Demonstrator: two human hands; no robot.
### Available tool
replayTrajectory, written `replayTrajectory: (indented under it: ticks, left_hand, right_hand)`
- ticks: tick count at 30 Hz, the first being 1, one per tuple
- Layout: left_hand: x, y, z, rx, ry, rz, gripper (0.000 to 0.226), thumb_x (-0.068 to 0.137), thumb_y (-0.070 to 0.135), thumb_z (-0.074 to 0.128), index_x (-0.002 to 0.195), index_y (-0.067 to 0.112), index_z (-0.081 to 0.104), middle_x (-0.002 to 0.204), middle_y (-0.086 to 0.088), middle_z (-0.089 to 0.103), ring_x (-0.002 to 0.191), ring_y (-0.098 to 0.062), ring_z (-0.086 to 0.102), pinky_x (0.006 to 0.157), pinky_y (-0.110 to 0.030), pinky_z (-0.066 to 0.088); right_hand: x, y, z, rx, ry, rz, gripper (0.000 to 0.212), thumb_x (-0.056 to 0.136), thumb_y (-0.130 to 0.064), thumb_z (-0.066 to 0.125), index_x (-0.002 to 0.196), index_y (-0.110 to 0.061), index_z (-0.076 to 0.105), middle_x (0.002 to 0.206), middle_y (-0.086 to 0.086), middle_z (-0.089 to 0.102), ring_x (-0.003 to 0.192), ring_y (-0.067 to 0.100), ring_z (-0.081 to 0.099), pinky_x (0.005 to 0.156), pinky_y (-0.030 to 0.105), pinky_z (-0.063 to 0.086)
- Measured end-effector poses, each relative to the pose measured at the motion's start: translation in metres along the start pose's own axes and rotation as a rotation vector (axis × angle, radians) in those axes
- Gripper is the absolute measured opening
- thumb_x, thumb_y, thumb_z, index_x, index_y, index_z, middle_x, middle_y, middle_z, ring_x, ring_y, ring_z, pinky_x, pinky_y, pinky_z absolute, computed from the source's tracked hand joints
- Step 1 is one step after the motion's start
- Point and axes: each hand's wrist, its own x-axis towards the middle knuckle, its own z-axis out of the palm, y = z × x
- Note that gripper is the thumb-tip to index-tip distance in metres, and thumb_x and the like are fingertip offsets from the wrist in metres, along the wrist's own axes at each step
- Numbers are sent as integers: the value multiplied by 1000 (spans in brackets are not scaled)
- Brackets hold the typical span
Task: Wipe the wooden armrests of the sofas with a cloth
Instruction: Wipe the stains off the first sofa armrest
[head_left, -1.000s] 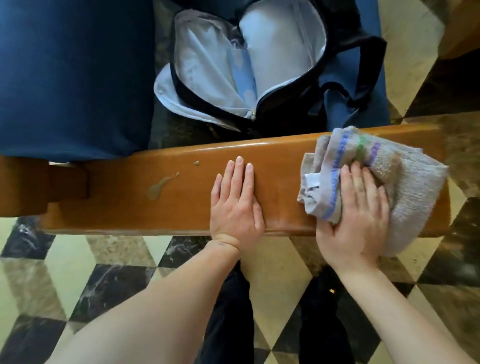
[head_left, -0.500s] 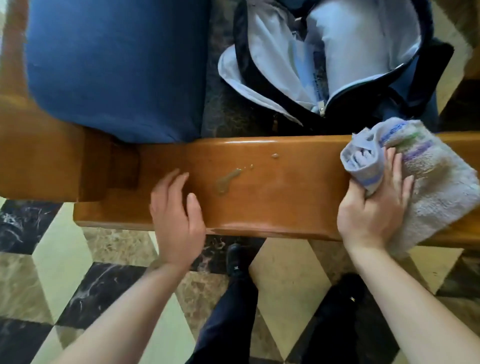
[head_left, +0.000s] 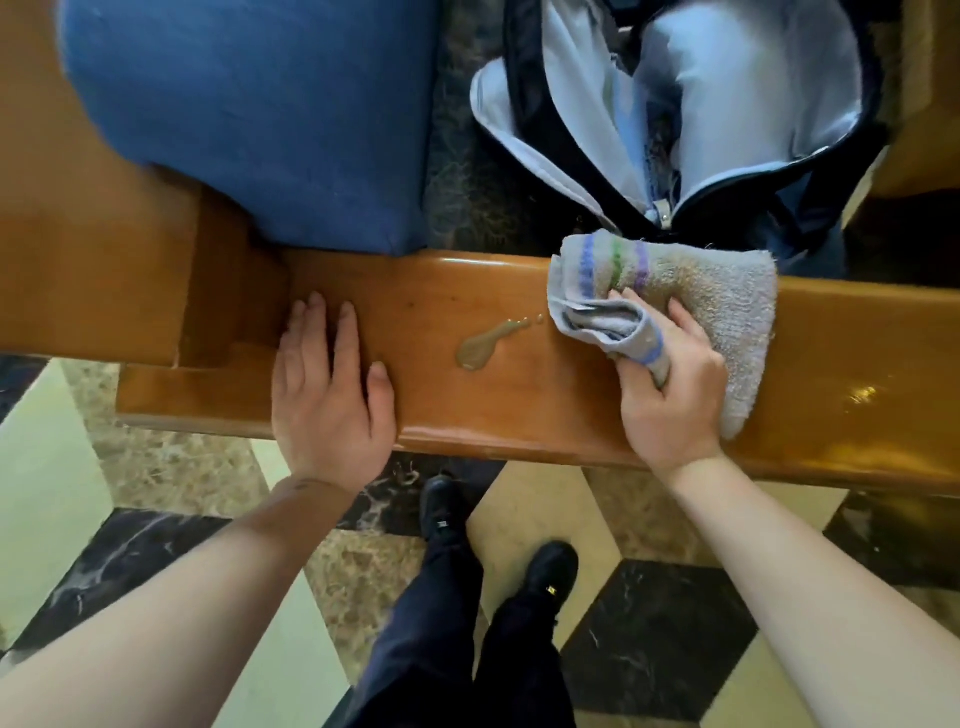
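We see our two arms bare from the elbow to the wrist, with no sleeve, no watch and no ring on them. The left hand (head_left: 332, 410) and the right hand (head_left: 670, 395) wear no gloves. On the left wrist there is a small dark mark (too small to read). Lower in the view we wear dark navy trousers (head_left: 457, 649) and black shoes (head_left: 550, 571), and each shoe carries a tiny light emblem on its top.
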Motion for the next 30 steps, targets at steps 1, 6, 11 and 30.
replayTrajectory:
  ticks: [1,6,11,30]
  left_hand:
    - [0,2,-3,13,-37,5,66,106,43,24,154,1,37,163,-25,31,152,-41,26,122,-56,24]
    - [4,-2,-15,-20,-148,223,68,108,48,19,160,7,27,170,-20,14,159,-31,7,128,-53,10]
    - [20,-1,-11,-44,-134,322,59,109,45,23,162,21,26,170,-16,15,159,-32,6,127,-57,10]
    - [21,-2,-2,-62,-43,237,57,106,38,31,160,19,33,165,-16,32,156,-33,23,126,-53,19]
  right_hand:
    - [0,1,-3,0,-16,-23,46,91,-25,46,120,-2,73,120,15,73,116,23,68,120,43,37]
    - [-11,7,-16,97,26,6,38,89,-25,51,81,4,75,79,7,70,70,17,64,83,28,54]
    - [-22,11,-28,156,177,271,41,86,-28,47,62,5,54,58,11,53,53,22,50,49,31,36]
    - [-17,-69,73,29,360,487,57,96,-37,45,149,-17,51,157,2,48,139,-10,22,126,47,18]
